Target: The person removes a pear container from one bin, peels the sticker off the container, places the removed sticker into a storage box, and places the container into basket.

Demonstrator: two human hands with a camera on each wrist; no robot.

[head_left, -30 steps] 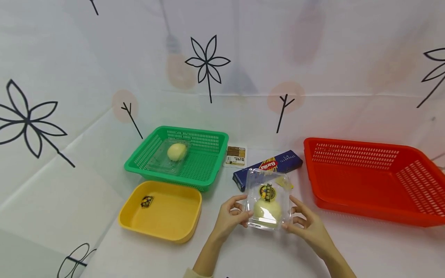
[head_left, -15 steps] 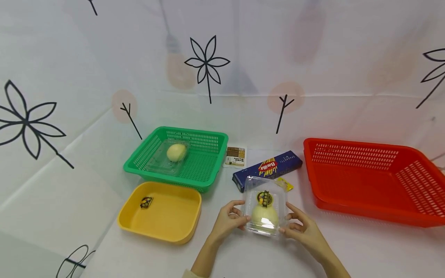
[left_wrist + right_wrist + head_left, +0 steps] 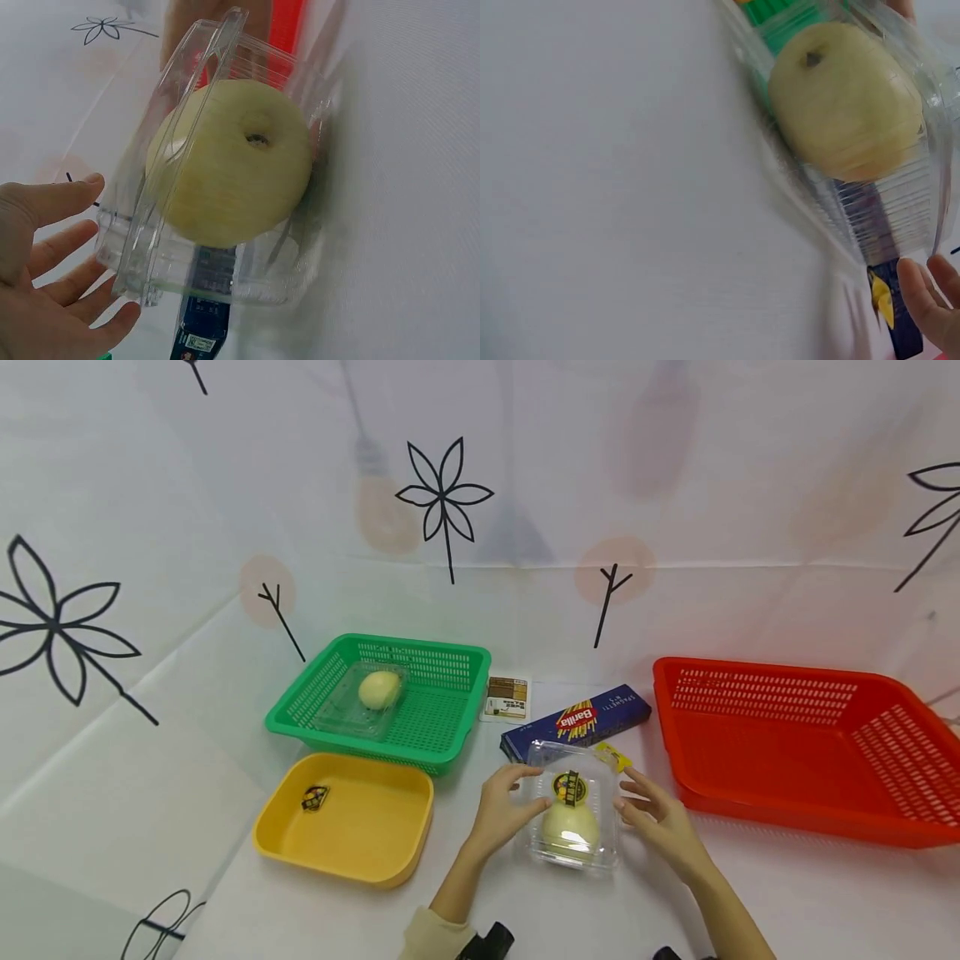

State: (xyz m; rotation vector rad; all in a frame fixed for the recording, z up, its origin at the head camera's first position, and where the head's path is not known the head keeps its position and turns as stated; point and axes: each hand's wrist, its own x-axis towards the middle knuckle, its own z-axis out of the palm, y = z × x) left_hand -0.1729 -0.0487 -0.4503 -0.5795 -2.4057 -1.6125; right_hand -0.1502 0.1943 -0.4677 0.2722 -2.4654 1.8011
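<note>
A clear, hinged plastic box (image 3: 598, 799) holding a round, pale yellow-green fruit (image 3: 568, 832) lies on the white tabletop (image 3: 585, 914), just in front of the long, dark-blue cardboard spaghetti box (image 3: 611, 711). The left hand (image 3: 504, 808) and right hand (image 3: 663, 827) flank the plastic box, fingers spread and unclamped; whether any fingertip touches it, I cannot tell.

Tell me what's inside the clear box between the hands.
One pale fruit is inside the clear box. In the head view, a sticker on the box hides a bit of the fruit; its underside is hidden too.
</note>
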